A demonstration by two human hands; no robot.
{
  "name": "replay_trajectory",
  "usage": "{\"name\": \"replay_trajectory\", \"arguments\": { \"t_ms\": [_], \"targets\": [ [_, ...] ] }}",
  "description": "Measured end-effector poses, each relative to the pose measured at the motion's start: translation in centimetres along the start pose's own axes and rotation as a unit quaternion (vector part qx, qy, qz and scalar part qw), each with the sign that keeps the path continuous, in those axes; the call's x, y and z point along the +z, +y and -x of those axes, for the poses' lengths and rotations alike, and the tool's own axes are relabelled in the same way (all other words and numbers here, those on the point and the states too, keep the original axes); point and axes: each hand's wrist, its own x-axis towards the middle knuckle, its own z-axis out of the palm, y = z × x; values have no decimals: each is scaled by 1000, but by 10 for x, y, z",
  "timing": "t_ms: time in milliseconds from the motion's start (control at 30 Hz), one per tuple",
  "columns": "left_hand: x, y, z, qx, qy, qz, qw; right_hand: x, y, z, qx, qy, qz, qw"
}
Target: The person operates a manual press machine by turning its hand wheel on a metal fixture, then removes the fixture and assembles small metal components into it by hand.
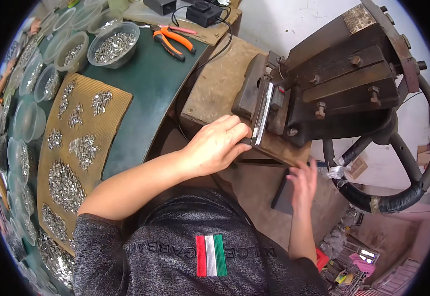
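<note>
My left hand reaches to the near end of a narrow bright metal strip set in the die of a dark hand press. Its fingers and thumb are pinched together there; what lies between them is hidden, apart from a small dark edge. My right hand is in the air beneath the press, left of its black handwheel. Its fingers are stretched out, slightly blurred, and hold nothing. The strip lies slanted between dark steel blocks.
On the green table at left, a tan mat carries several piles of small metal pieces. Plastic bowls of such pieces stand beyond. Orange-handled pliers lie near a black device with cables. A wooden stand supports the press.
</note>
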Motion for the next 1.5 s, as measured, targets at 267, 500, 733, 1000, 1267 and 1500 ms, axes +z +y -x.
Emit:
{"name": "replay_trajectory", "arguments": {
  "t_ms": [267, 500, 733, 1000, 1267, 1500],
  "targets": [
    [-4, -2, 2, 45, 0, -16, 999, -50, -66, -14, -366, 198, 2, 909],
    [5, -14, 4, 98, -11, -38, 994, -44, -108, -1, -315, 207, 4, 926],
    [7, -26, -4, 110, -3, -39, 993, -77, -219, 8, -247, 159, 71, 953],
    [16, -54, -42, 145, 16, -15, 989, -99, -291, -16, -241, 101, 82, 962],
    [26, -57, -59, 127, 6, -6, 992, -108, -284, -9, -242, 66, 75, 965],
    [24, -57, -59, 84, 2, 29, 996, -37, -185, -2, -387, 303, 39, 870]
  ]
}}
